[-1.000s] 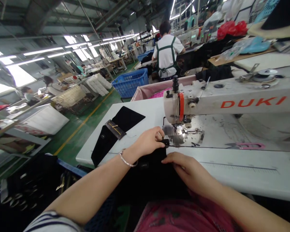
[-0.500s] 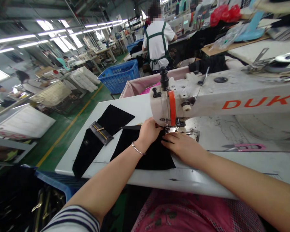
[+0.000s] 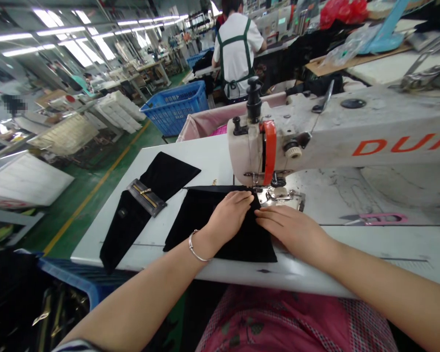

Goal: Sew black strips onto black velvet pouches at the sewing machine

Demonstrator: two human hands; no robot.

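Observation:
A piece of black fabric [image 3: 194, 215] lies on the white table, its far edge at the presser foot of the sewing machine [image 3: 322, 139]. My left hand [image 3: 229, 217], with a bracelet at the wrist, rests flat on the fabric just in front of the foot, fingers stretched out. Across the fabric's right edge lie the fingertips of my right hand [image 3: 295, 227], its palm down and fingers extended. Left of these, a second black piece [image 3: 170, 173] has a dark zippered strip [image 3: 146, 197] lying across it.
Pink-handled thread snips [image 3: 383, 218] lie right of the machine's foot. A blue bin [image 3: 91, 288] holding dark pieces with gold zips stands at lower left. Beyond the table are a pink-lined container [image 3: 201, 124], a blue basket [image 3: 178, 107] and a co-worker [image 3: 236, 54] facing away.
My left hand has drawn back from beside the needle and flattened onto the fabric. My right hand has shifted slightly right and nearer to me. The camera view has moved a little.

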